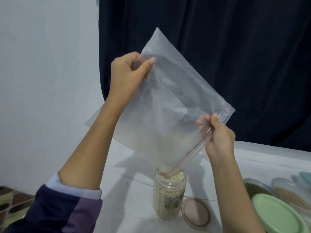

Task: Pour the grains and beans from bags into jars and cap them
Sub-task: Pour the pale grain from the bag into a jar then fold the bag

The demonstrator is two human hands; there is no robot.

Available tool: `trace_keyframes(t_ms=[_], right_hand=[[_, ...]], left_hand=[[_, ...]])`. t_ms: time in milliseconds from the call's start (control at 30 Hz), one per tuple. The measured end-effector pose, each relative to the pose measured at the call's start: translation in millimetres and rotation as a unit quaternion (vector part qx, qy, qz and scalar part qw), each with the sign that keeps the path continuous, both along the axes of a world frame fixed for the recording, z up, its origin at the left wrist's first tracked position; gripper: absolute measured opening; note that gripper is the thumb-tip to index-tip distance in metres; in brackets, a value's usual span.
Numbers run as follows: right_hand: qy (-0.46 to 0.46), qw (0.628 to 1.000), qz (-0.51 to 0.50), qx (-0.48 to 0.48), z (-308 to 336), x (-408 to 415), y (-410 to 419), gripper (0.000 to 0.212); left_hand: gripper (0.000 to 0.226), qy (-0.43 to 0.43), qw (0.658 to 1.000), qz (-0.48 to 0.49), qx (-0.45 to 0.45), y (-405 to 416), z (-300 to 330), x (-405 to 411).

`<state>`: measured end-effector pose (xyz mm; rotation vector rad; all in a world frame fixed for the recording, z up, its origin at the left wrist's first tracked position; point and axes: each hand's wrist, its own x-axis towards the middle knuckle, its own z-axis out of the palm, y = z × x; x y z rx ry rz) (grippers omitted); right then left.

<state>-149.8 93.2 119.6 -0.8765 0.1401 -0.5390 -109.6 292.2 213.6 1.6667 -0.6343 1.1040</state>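
Head view, looking down over both forearms: a large clear plastic zip bag with a red seal strip [170, 105] is held tilted above a white desk [127, 195], one corner of its mouth pointing down into the open top of a clear plastic jar [169, 192]. The left hand [129, 71] pinches the bag's upper edge, thumb laid across the film and fingers curled behind it. The right hand [217, 135] grips the mouth end near the red strip, fingers closed round the gathered plastic. The two hands are well apart, at opposite ends of the bag. Pale, small grains [170, 177] fill the jar up to its rim, and a little pale heap sits in the bag's low corner just above them. Just right of the jar a round pinkish lid [196, 211] lies flat on the desk. Further right are a pale green round lid [276, 214] and clear containers with green and tan contents [289, 194], partly cut off by the frame edge. A dark navy curtain [218, 47] hangs behind the desk.
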Motion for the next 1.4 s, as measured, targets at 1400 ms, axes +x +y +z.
trace_keyframes(t_ms=[1400], right_hand=[[0.04,0.986,0.098,0.132,8.1,34.3,-19.4,0.022]], left_hand=[[0.074,0.063,0.986,0.095,0.124,-9.0,10.9,30.0]])
